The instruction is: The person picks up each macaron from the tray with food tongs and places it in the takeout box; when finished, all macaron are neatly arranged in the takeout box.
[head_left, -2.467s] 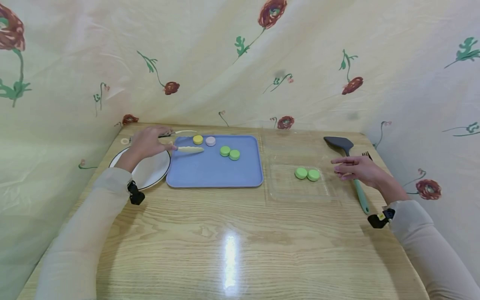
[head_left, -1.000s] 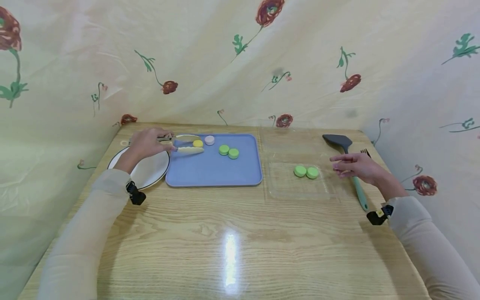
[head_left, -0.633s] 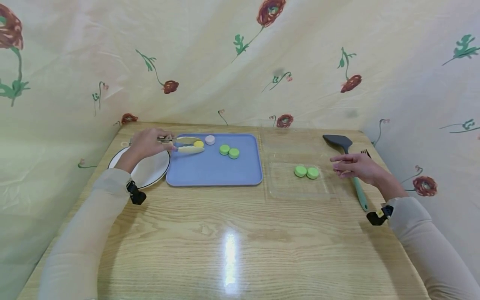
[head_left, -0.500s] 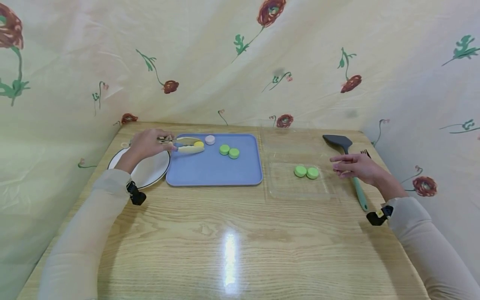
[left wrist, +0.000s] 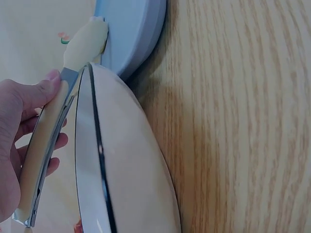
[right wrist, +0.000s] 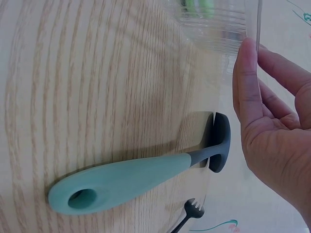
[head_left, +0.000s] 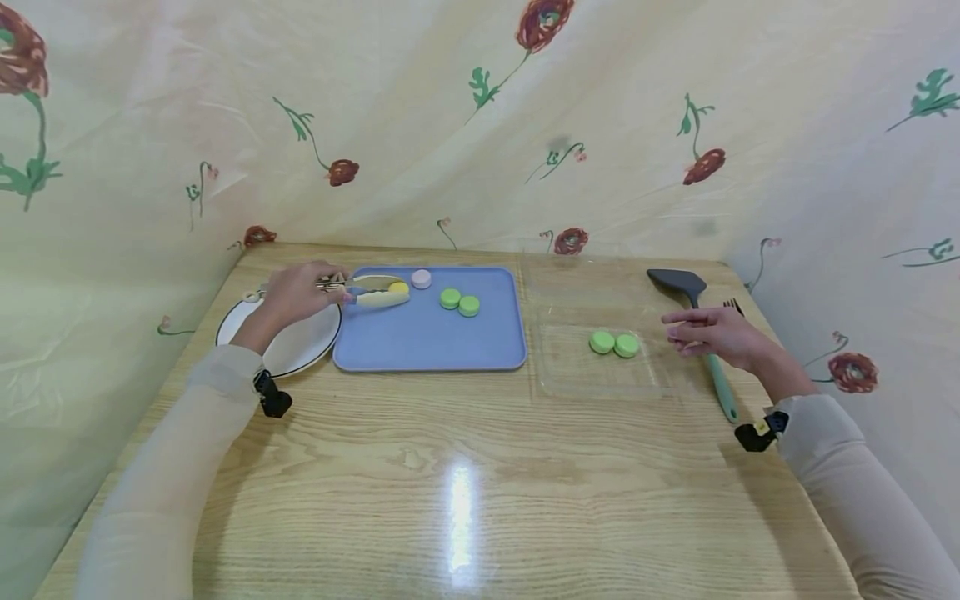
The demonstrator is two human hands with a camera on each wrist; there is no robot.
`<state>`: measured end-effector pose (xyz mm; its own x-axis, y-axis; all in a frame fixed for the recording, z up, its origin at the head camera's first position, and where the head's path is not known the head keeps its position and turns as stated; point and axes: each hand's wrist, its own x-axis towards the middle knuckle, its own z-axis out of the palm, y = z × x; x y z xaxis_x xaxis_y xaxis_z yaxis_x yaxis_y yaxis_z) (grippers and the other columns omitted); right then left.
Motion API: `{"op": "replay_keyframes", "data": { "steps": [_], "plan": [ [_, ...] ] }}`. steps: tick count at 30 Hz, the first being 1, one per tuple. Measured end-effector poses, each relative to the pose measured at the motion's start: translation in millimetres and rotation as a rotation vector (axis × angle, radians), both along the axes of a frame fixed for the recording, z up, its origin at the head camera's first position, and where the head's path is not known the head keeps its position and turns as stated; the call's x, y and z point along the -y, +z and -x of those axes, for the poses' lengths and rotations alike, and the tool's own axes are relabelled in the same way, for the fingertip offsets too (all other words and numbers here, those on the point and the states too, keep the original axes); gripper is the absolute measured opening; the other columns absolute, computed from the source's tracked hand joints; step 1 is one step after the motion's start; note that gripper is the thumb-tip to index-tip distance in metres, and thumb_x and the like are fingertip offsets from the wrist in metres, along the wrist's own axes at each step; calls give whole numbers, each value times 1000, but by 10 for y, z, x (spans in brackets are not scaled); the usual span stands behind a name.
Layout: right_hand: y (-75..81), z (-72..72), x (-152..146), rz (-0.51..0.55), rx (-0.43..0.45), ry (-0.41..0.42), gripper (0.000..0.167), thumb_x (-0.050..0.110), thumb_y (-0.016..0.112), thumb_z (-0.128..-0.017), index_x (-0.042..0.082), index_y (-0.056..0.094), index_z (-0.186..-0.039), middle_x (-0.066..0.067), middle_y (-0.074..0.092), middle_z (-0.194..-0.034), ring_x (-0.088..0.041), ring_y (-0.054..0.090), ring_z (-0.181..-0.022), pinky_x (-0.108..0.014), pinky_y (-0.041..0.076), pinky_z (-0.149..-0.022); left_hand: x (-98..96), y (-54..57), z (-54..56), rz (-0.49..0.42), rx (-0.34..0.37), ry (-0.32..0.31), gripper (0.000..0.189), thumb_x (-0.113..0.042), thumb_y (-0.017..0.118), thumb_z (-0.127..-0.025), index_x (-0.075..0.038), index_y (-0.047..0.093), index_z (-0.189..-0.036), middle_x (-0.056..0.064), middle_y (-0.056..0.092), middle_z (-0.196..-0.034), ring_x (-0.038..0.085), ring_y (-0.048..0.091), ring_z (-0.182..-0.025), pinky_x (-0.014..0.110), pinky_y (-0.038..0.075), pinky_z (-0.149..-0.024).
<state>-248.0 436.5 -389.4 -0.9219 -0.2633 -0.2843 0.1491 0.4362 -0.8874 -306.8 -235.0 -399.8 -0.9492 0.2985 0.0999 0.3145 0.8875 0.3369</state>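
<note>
In the head view my left hand grips cream-tipped tongs over the left end of the blue tray. A yellow macaron sits between the tong tips, partly hidden by the near one. On the tray behind it lies a pale lilac macaron, with two green macarons to the right. My right hand pinches the right edge of a clear plastic container, the rim passing between finger and thumb. Two more green macarons lie in that container.
Beneath my left hand stands a white dish with a dark rim, overlapping the tray's left side. A turner with a green handle lies by my right hand, and a dark fork beyond it. Patterned cloth rises behind the table.
The tong tips have come closer together around the yellow macaron, after standing wider apart with it near the far arm. My right hand has stayed in place at the container's edge.
</note>
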Motion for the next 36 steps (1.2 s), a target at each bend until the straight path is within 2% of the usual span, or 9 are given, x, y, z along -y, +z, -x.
{"op": "replay_keyframes", "data": {
  "steps": [7,13,19,22,31,36],
  "plan": [
    [-3,-7,8,-11,0,-11,32,10,57,-105,0,58,-135,2,75,-100,-12,73,-87,-27,61,-75,-12,-44,-26,-23,-16,-13,45,-37,72,-96,-10,67,-132,19,64,-138,41,64,-115,47,49,-76],
    [-22,-6,-2,-18,-7,5,40,12,56,-105,-7,51,-140,3,75,-102,-12,73,-88,-27,61,-76,-33,-72,-47,-34,-68,-24,39,-35,72,-96,-10,68,-126,16,68,-129,36,66,-104,41,45,-69],
    [-25,-13,-1,-17,-15,4,41,12,56,-105,-9,51,-140,2,75,-102,-13,73,-88,-27,61,-76,-73,-49,-85,-47,-106,-25,36,-35,71,-97,-12,68,-124,15,67,-131,34,65,-99,35,41,-60],
    [-24,-16,4,-19,-20,3,42,12,56,-105,-11,50,-140,1,75,-102,-13,73,-88,-27,61,-76,-96,-31,-104,-56,-123,-27,36,-33,71,-97,-11,69,-125,15,67,-130,35,66,-104,35,43,-63],
    [-26,-13,3,-23,-23,-4,37,13,58,-105,-5,56,-137,1,75,-101,-13,73,-88,-27,61,-76,-128,-3,-148,-48,-153,-24,31,-30,74,-95,-12,71,-120,13,70,-125,36,67,-107,36,42,-62],
    [-33,-3,-2,-30,-21,-3,43,13,58,-105,-10,51,-140,2,75,-101,-13,73,-88,-27,61,-76,-173,10,-169,-73,-188,-38,31,-31,76,-93,-12,73,-118,12,72,-124,36,67,-111,45,50,-73]
  ]
}}
